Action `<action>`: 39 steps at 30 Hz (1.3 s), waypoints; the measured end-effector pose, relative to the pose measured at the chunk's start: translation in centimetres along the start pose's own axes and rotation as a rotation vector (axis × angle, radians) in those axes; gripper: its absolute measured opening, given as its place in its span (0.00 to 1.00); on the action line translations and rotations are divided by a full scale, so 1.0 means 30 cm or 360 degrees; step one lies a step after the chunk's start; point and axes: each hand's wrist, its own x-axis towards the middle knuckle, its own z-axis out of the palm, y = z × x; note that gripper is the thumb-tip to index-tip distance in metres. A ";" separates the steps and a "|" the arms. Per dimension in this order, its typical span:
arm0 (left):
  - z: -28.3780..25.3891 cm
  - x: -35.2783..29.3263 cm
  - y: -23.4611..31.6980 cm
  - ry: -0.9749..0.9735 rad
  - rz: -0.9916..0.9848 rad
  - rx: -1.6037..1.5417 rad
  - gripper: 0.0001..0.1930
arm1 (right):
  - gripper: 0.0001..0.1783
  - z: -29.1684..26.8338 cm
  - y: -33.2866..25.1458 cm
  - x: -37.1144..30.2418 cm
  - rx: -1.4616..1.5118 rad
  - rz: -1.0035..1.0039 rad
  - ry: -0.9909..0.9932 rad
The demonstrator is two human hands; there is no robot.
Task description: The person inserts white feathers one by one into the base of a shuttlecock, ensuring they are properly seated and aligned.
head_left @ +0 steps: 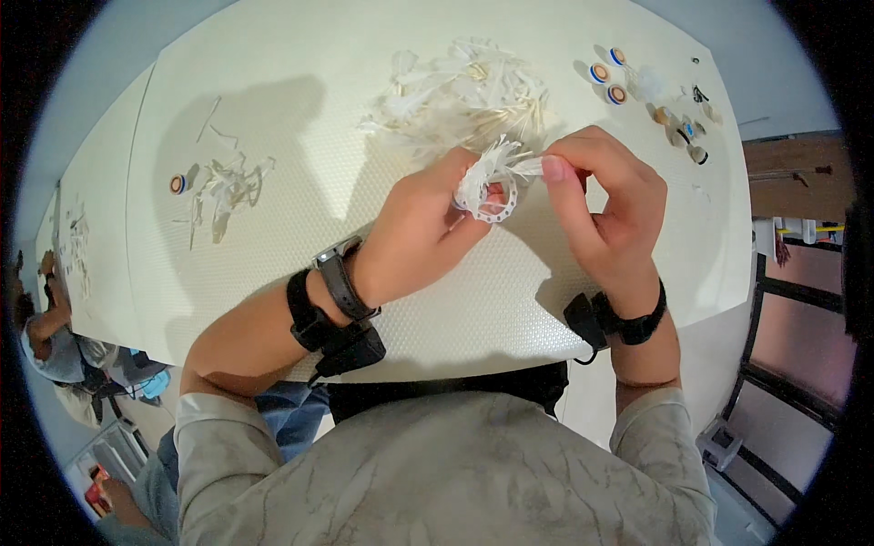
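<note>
My left hand [419, 227] is closed around a white plastic ring [496, 217] with small holes along its rim. White feathers [492, 168] stand out from one side of this ring, bunched together. Thumb and forefinger of my right hand [605, 200] are pinched on the end of a white feather [528, 167] beside the ring. My fingers partly hide both the ring and the feather. Just beyond my hands lies a large loose pile of white feathers [464, 96] on the white textured table [300, 136].
Left of my arms is a smaller heap of white scraps [228, 189] with a round banded cap [177, 184]. Several similar caps [616, 94] and small dark-and-clear pieces [687, 132] lie at the far right. Another person [55, 318] sits at the far left.
</note>
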 end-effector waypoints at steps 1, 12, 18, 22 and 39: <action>0.000 -0.001 -0.003 0.0000 0.0001 0.0000 0.12 | 0.05 -0.001 -0.005 0.000 -0.0020 0.0008 -0.0019; -0.005 -0.002 -0.009 -0.0057 -0.0004 0.0044 0.15 | 0.08 -0.013 -0.023 0.009 -0.0144 0.0041 -0.0134; -0.005 -0.002 -0.011 -0.0105 -0.0027 0.0062 0.16 | 0.07 -0.012 -0.022 0.009 -0.0203 0.0034 -0.0181; -0.014 0.004 0.005 -0.0152 -0.0208 0.0019 0.08 | 0.06 -0.008 -0.019 0.016 -0.0194 0.0049 -0.0185; -0.070 -0.015 0.140 0.0011 -0.0274 0.0498 0.13 | 0.43 0.011 -0.028 -0.002 0.0956 0.0754 -0.0192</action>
